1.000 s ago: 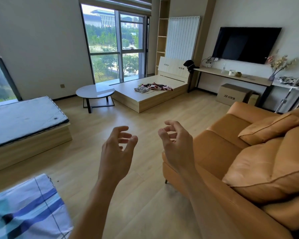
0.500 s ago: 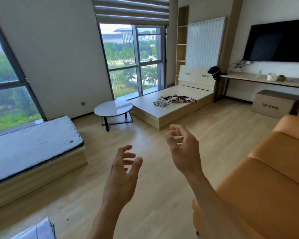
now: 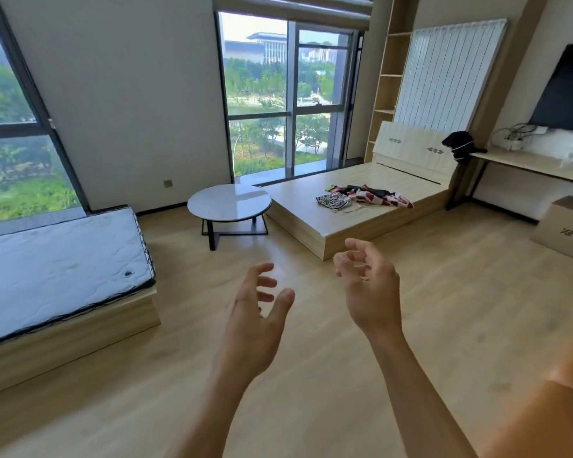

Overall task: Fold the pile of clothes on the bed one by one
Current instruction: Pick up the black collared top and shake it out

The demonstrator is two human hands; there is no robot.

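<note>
Both hands, left and right, loosely curled, grasping nothing; clothes piled on bed well ahead.

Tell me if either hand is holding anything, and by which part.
Nothing is held: left hand and right hand are empty, fingers loosely curled; the clothes lie on the bed untouched.

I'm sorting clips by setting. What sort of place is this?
Probably a studio flat or hotel-style bedroom. A low wooden bed has clothes lying on it, a television hangs on the wall, and a round table stands by the tall windows.
</note>
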